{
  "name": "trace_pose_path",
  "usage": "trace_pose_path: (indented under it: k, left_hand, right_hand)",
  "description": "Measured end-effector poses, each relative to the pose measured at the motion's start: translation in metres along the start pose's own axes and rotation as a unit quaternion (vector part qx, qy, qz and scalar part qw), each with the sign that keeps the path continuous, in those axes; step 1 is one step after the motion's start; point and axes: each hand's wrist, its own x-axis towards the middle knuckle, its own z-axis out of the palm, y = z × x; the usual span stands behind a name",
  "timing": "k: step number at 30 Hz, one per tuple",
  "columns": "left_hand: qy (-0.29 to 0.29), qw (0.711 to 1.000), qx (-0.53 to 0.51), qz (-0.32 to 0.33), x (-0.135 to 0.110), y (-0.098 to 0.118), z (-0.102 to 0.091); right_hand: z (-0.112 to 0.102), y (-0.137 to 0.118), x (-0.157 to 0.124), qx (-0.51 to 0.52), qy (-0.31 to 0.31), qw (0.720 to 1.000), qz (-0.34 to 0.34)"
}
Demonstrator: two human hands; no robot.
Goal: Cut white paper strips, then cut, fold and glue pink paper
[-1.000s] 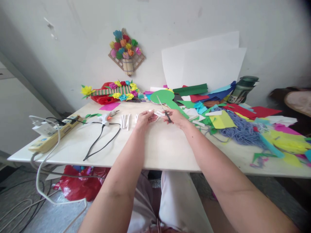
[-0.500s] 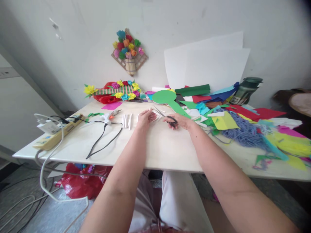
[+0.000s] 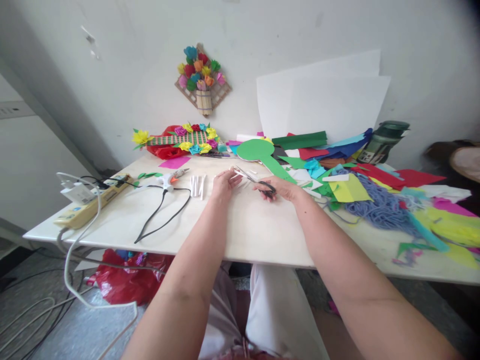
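At mid-table, the right hand (image 3: 280, 189) grasped scissors (image 3: 262, 184), blades toward a strip (image 3: 235, 173) beside the left hand (image 3: 224, 181), its grip unclear; holding the strip taut, fingers off the blades, seemed wise

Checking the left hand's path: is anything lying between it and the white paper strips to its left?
Nothing visible does: the left hand and the white paper strips have only tabletop between them. The glue gun lies beyond the strips; the scissors are in the right hand.

Metal-bladed scissors (image 3: 250, 178), smooth tabletop (image 3: 240, 225)
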Motion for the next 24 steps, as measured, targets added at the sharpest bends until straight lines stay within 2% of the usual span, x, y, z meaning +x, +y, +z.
trace_pose_path:
  k: [24]
  left_hand:
    - [0.023, 0.999, -0.023, -0.011, 0.0027, 0.0, 0.0004]
  right_hand:
    - [0.0034, -0.0008, 0.0018, -0.005, 0.012, 1.0, 0.015]
